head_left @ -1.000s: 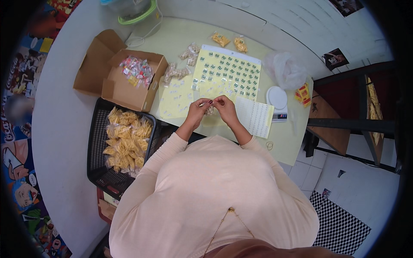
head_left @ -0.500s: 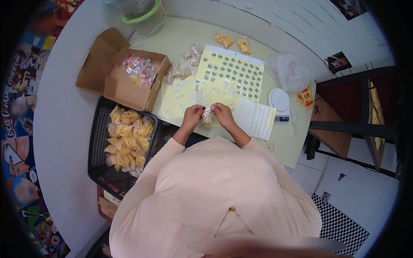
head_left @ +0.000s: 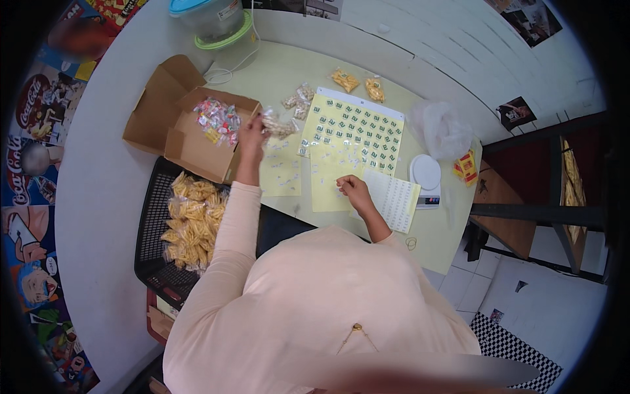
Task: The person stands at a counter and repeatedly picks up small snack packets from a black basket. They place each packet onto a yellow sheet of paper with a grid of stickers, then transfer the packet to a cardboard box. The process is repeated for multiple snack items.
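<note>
Near edge of the tabletop (head_left: 453, 243): hidden under the torso. Black crate (head_left: 154, 230): near corner covered by the left sleeve. Small packet (head_left: 279, 125) in the left hand (head_left: 251, 131): contents too small to identify. Right hand (head_left: 353, 190): fingertips curled, any pinched item not discernible. Lidded tubs (head_left: 216, 26): cut off at the top edge.

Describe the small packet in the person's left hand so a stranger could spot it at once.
Start at the open cardboard box of bright wrapped sweets. At its right edge the left hand holds up a small clear packet of pale snacks. Unlike the similar packets lying on the table, it is in the air.
</note>
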Tool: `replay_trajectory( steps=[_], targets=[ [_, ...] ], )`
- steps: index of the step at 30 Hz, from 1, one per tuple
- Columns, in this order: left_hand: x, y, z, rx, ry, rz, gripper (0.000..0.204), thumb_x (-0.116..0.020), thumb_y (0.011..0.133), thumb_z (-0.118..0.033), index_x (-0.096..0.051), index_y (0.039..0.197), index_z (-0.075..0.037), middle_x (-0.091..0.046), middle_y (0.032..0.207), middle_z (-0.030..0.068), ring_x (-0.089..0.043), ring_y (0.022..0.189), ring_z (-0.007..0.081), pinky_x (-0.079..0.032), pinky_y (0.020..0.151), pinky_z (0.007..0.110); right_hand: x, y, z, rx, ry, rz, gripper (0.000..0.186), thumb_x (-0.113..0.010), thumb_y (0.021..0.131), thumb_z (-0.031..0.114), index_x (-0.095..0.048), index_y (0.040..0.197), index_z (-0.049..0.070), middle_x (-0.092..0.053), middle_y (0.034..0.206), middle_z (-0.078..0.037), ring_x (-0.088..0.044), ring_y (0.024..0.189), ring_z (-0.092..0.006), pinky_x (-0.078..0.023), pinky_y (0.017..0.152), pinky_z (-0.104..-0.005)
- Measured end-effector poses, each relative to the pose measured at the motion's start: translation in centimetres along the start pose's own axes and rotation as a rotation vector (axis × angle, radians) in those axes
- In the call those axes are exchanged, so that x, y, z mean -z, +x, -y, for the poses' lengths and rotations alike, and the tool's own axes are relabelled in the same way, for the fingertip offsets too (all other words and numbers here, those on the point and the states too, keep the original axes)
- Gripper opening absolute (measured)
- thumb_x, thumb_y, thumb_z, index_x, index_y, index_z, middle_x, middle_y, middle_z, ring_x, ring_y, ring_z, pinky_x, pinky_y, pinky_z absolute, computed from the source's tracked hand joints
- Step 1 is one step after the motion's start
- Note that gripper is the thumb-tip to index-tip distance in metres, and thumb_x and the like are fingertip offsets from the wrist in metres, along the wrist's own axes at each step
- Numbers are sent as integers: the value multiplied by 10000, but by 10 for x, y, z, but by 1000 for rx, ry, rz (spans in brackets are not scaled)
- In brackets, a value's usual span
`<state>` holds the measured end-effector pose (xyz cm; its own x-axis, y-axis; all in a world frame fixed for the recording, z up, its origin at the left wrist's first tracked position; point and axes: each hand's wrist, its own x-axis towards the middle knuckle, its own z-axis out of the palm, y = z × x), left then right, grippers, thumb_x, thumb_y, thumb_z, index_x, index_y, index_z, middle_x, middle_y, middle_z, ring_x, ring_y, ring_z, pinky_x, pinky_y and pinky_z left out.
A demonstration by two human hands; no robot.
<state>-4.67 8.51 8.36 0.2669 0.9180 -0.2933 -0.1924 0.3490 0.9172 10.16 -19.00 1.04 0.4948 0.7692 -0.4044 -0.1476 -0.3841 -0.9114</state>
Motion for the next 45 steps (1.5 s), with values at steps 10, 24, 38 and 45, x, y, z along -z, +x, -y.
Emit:
replay_trajectory(
  steps=[10, 24, 38, 45],
  targets=[
    [37, 43, -1, -55, 67, -44, 207, -509, 915, -122, -605, 1050, 1, -613, 887, 53, -590, 744, 125, -507, 579, 251, 13, 3, -7, -58, 8, 4, 174, -543, 912, 166, -607, 979, 18, -623, 890, -25, -549, 770, -89, -441, 705, -225],
    [-18, 59, 49, -415, 937, 152, 362, -605, 746, 17, -608, 1108, -4, -623, 1084, 158, -571, 1037, 304, -445, 899, 357, 26, 14, -16, -37, -65, -62, 189, -556, 881, 144, -617, 971, -11, -650, 854, -67, -596, 751, -130, -469, 723, -262],
    [-15, 10, 41, -467, 1402, 247, 351, -681, 731, -148, -634, 1069, -66, -602, 1065, 133, -524, 1049, 306, -412, 874, 392, 33, 20, -11, -58, -94, -39, 168, -558, 897, 136, -611, 1001, 16, -632, 901, -44, -581, 806, -107, -466, 748, -239],
    [43, -83, 33, -571, 1056, 27, 353, -663, 769, -128, -592, 1109, -66, -566, 1111, 125, -504, 1069, 307, -393, 908, 379, 24, 11, -1, -102, -136, -12, 177, -557, 903, 142, -613, 1016, 18, -637, 932, -54, -585, 808, -120, -468, 741, -241]
  ],
)
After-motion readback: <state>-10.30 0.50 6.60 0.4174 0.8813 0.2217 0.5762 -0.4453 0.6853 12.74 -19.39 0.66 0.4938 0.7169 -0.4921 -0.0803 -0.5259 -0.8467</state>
